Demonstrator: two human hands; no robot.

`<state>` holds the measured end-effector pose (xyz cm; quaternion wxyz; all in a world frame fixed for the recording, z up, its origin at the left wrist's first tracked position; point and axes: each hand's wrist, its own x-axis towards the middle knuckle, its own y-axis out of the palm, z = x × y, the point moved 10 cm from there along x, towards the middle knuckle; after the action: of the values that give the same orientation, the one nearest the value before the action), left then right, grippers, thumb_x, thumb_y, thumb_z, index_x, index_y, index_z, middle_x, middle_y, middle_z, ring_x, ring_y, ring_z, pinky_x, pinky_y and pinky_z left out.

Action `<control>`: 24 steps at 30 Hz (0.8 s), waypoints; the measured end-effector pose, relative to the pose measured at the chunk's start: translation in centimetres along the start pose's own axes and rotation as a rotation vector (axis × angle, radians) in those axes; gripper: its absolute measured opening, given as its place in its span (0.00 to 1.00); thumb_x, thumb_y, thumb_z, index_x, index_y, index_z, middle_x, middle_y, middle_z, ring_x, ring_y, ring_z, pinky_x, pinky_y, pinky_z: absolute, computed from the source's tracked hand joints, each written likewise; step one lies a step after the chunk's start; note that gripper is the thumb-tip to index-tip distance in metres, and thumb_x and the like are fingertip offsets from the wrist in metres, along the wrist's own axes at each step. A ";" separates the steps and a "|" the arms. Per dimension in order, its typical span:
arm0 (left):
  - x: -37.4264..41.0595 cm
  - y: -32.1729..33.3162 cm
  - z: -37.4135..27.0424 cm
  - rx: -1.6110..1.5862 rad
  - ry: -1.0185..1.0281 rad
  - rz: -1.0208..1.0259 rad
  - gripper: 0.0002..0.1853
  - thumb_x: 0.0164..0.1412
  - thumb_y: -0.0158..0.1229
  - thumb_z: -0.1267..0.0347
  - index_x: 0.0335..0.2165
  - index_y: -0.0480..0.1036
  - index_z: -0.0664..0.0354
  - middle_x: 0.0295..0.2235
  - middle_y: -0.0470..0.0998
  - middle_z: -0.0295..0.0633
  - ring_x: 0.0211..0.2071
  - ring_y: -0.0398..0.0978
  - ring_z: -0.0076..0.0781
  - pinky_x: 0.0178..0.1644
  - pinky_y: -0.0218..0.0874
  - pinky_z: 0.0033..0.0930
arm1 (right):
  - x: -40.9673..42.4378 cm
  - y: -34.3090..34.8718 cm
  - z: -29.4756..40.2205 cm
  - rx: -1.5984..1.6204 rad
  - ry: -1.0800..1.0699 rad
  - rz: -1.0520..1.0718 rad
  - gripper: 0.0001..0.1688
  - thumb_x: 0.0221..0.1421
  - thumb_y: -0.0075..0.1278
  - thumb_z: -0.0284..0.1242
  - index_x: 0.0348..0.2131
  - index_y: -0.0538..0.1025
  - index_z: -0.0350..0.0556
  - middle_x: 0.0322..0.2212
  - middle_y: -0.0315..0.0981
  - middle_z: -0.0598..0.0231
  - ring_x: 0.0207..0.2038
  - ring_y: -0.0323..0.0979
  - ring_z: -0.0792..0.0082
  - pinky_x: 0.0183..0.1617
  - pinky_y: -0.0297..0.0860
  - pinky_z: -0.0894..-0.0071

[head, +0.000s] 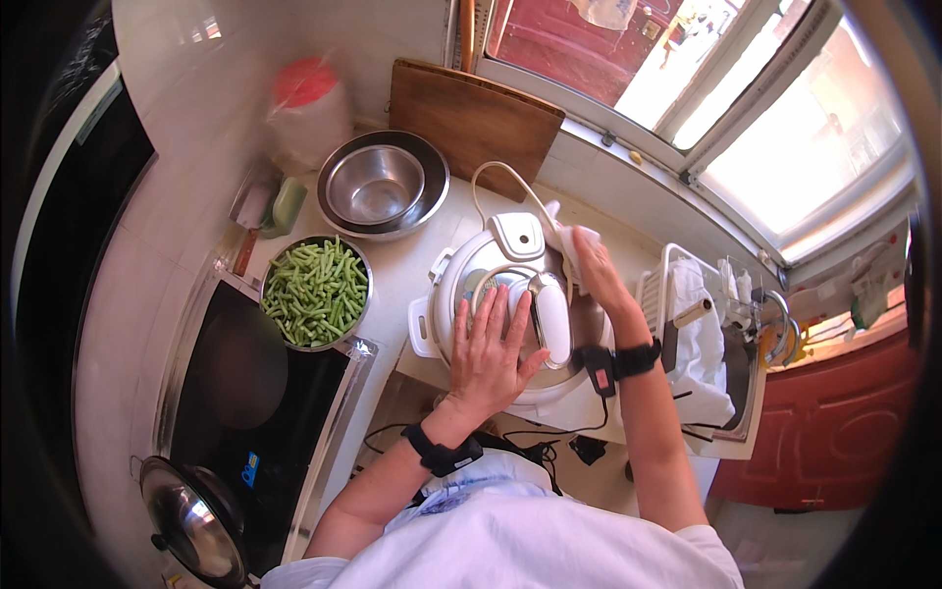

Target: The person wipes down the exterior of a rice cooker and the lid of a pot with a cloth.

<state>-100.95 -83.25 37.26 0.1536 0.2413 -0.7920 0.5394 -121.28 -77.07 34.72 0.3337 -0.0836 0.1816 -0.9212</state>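
Note:
A white electric pressure cooker (456, 294) with a metal-topped lid stands on the counter in front of me. My left hand (489, 342) lies spread on the lid, beside its white oval handle (552, 320). My right hand (597, 269) is on the cooker's far right side, holding a pale cloth (570, 239) against or near it; the exact contact is hidden. A cream power cord (508, 166) loops over the back of the cooker and runs down past the cloth. A black plug or connector (600, 368) with a dark cable rests at the right side, near my wrist.
Left of the cooker are a bowl of cut green beans (316, 294), nested steel bowls (375, 184) and a black cooktop (250, 368) with a lidded pan (193, 519). Behind stands a wooden cutting board (471, 125). To the right are a white dish rack (651, 294) and a sink (738, 390).

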 end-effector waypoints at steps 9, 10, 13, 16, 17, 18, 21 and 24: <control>0.2 0.1 -0.5 -0.001 0.018 -0.029 0.36 0.59 0.45 0.47 0.60 0.54 0.55 0.56 0.62 0.52 0.58 0.57 0.46 0.62 0.40 0.53 | -1.0 -2.3 -3.5 0.245 -0.043 -0.139 0.29 0.64 0.34 0.46 0.37 0.75 0.37 0.29 0.73 0.65 0.32 0.68 0.76 0.38 0.65 0.73; 0.1 0.1 -0.3 0.008 0.014 -0.024 0.36 0.59 0.45 0.47 0.60 0.54 0.55 0.56 0.62 0.52 0.58 0.57 0.46 0.62 0.40 0.53 | -1.4 -2.0 -2.2 0.172 -0.073 -0.164 0.29 0.64 0.35 0.46 0.36 0.75 0.37 0.28 0.73 0.63 0.31 0.67 0.76 0.37 0.65 0.73; 0.0 0.1 -0.3 0.016 0.008 -0.014 0.36 0.59 0.44 0.47 0.60 0.54 0.56 0.56 0.61 0.51 0.58 0.57 0.46 0.62 0.39 0.53 | -3.5 -2.7 -2.8 -0.072 -0.050 -0.235 0.27 0.63 0.38 0.43 0.36 0.75 0.34 0.25 0.72 0.55 0.31 0.68 0.73 0.35 0.66 0.69; -0.1 -0.3 -0.1 0.031 0.001 -0.023 0.36 0.59 0.44 0.47 0.60 0.54 0.56 0.57 0.61 0.49 0.58 0.57 0.46 0.63 0.39 0.53 | -8.8 -2.6 -1.9 -0.173 -0.181 -0.357 0.26 0.61 0.41 0.41 0.45 0.71 0.34 0.34 0.72 0.44 0.37 0.71 0.59 0.41 0.67 0.66; 0.0 -0.3 -0.3 0.026 0.007 -0.036 0.36 0.59 0.44 0.47 0.60 0.54 0.56 0.56 0.61 0.50 0.58 0.57 0.46 0.62 0.40 0.53 | -11.2 -2.6 -1.3 -0.295 -0.259 -0.429 0.27 0.60 0.43 0.40 0.49 0.69 0.34 0.41 0.71 0.39 0.42 0.72 0.52 0.45 0.67 0.64; -0.1 -0.1 -0.6 0.020 0.015 -0.040 0.36 0.59 0.44 0.47 0.60 0.54 0.55 0.56 0.62 0.50 0.58 0.57 0.46 0.62 0.40 0.53 | -13.0 -1.7 -1.3 -0.331 -0.317 -0.378 0.29 0.58 0.44 0.40 0.51 0.67 0.35 0.46 0.66 0.38 0.48 0.67 0.47 0.50 0.64 0.61; 0.0 0.3 -0.9 0.026 0.024 -0.031 0.36 0.60 0.44 0.47 0.59 0.55 0.55 0.56 0.62 0.49 0.58 0.58 0.46 0.62 0.41 0.53 | -14.3 0.9 0.4 -0.406 -0.395 -0.201 0.28 0.57 0.45 0.38 0.50 0.68 0.34 0.53 0.60 0.39 0.56 0.57 0.42 0.60 0.53 0.56; 0.1 0.5 -0.7 0.033 0.022 -0.025 0.35 0.60 0.43 0.47 0.59 0.56 0.57 0.56 0.61 0.50 0.58 0.57 0.47 0.63 0.39 0.52 | -11.7 0.5 2.4 -0.324 -0.388 -0.138 0.26 0.57 0.45 0.37 0.48 0.68 0.33 0.52 0.61 0.39 0.56 0.56 0.39 0.62 0.50 0.53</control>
<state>-101.29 -82.51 37.20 0.1649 0.2477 -0.7781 0.5531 -111.37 -70.51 36.36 0.2809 -0.3232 0.2533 -0.8674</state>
